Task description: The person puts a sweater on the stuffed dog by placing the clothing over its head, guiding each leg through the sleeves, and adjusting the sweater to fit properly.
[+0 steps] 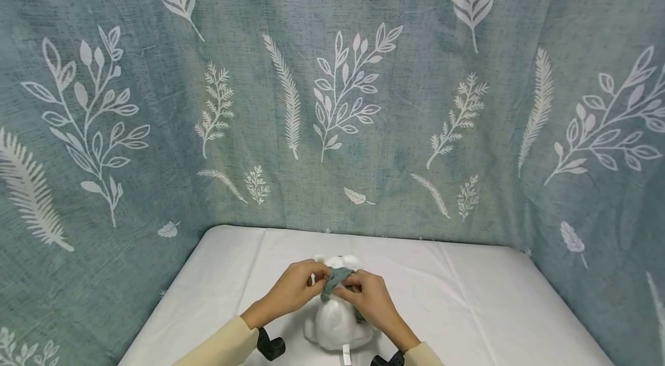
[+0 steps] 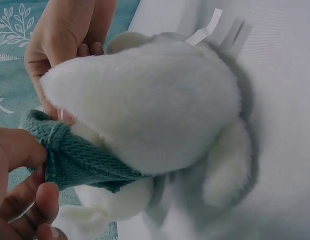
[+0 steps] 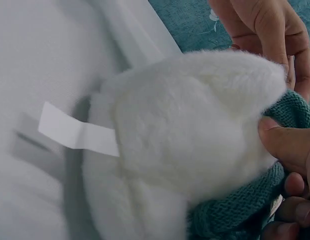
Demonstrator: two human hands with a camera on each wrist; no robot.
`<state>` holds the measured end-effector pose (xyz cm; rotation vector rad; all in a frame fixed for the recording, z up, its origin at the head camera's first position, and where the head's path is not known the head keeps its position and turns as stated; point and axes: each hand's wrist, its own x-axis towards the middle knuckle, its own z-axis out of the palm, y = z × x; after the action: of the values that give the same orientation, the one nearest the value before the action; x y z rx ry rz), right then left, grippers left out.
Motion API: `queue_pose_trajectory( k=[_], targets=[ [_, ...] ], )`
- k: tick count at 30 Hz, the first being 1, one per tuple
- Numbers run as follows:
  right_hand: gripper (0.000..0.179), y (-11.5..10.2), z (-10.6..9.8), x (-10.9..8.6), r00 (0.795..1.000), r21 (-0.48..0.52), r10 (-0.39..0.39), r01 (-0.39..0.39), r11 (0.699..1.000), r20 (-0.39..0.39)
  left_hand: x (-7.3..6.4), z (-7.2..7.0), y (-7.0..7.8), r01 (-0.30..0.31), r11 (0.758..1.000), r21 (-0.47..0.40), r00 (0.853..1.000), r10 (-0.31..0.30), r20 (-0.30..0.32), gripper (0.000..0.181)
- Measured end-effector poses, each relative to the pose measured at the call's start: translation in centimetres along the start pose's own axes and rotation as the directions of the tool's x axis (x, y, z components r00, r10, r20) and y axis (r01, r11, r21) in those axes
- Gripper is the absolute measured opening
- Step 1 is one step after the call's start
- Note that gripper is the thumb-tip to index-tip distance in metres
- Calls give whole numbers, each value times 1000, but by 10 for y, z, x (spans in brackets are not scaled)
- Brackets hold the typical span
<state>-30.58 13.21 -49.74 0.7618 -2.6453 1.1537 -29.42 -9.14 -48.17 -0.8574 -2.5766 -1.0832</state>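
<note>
1. White plush toy (image 1: pixel 335 325): on the tabletop (image 1: pixel 441 297), tag (image 1: pixel 346 354) at its near end.
2. Teal knit piece (image 1: pixel 336 280): at the toy's neck, bunched.
3. Grip: left hand (image 1: pixel 297 287) pinches the knit left of the toy's neck; right hand (image 1: pixel 370 294) pinches it right of the neck.
4. Progress, judged: knit partly around the toy; adjustment and release appear outstanding.
</note>
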Motion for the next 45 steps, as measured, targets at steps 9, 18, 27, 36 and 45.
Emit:
queue_pose_trajectory(
  k=[9, 18, 27, 36, 45],
  targets=[
    [20, 2, -2, -1, 998, 49, -38, 36, 998, 43, 9, -3, 0, 87, 996, 7, 996, -86, -14, 11],
    [25, -3, -10, -1, 986, 216, 62, -95, 972, 152, 9, -10, -3, 144, 989, -16, 984, -142, 103, 10],
    [41, -10, -5, 1, 954, 424, 266, -299, 855, 136, 10, -8, -6, 143, 989, -34, 982, -137, 133, 5],
    [34, -17, -13, -14, 952, 263, 272, -301, 917, 143, 6, -11, -14, 256, 948, -191, 965, -238, 112, 24],
    [24, -18, -19, -22, 952, 205, 267, -294, 934, 153, 5, -10, -18, 282, 936, -210, 958, -263, 114, 25]
  ],
)
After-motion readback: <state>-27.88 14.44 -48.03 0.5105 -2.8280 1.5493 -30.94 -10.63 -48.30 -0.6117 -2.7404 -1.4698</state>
